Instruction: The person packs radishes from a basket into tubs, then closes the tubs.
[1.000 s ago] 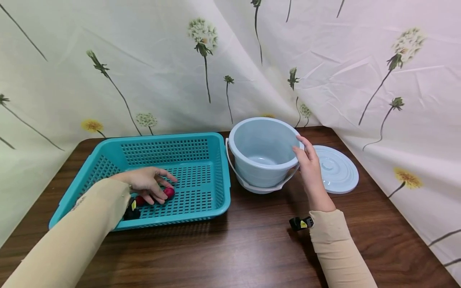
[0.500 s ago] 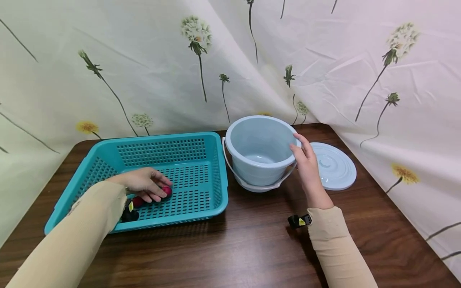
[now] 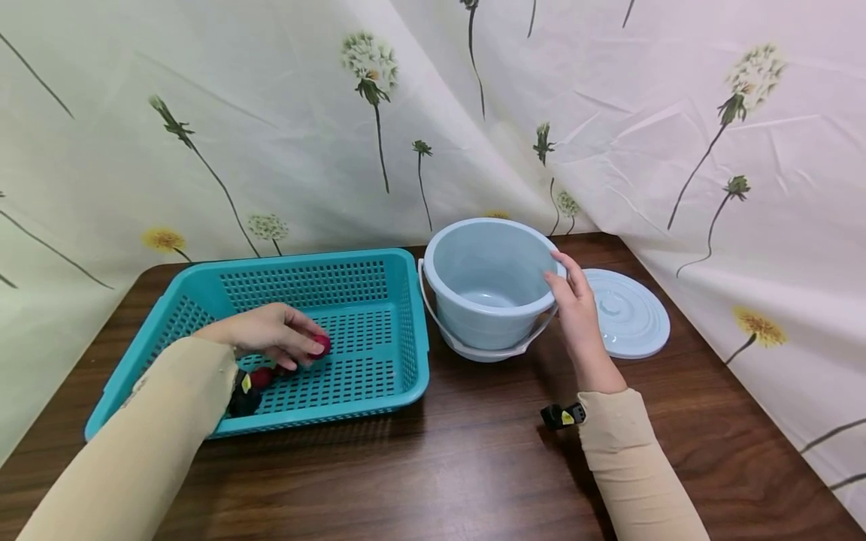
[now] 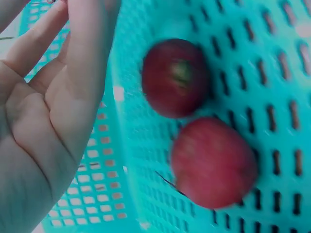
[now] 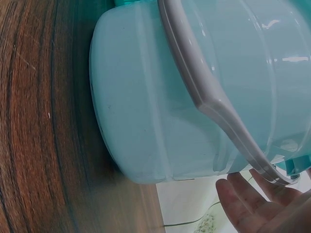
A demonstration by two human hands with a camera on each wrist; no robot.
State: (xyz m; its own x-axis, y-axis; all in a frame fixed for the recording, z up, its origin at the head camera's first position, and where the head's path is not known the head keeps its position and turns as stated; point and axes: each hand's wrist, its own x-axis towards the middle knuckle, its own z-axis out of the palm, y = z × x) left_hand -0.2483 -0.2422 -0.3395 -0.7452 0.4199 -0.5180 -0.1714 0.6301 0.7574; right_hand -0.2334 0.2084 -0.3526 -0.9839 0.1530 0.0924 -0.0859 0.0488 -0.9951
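Note:
My left hand (image 3: 267, 330) pinches a round red radish (image 3: 320, 346) between thumb and fingers, just above the floor of a turquoise perforated basket (image 3: 304, 259). Below the wrist lie more radishes (image 3: 261, 377), partly hidden by the hand. In the left wrist view, one radish (image 4: 176, 77) shows a greenish stem spot and another (image 4: 214, 162) seems to have a thin root; the pinched one is out of sight there. My right hand (image 3: 580, 315) holds the right rim of a light blue bucket (image 3: 473, 321), whose white handle (image 5: 204, 92) hangs down in front.
A round light blue lid (image 3: 625, 312) lies on the dark wooden table (image 3: 460, 466), right of the bucket. Basket and bucket stand almost side by side. Behind the table hangs a white cloth (image 3: 284, 135) printed with dandelions.
My left hand has lifted slightly with the radish in its fingers, uncovering more of the radishes beneath. The right hand stays on the bucket's rim. The head view shifted a little early on.

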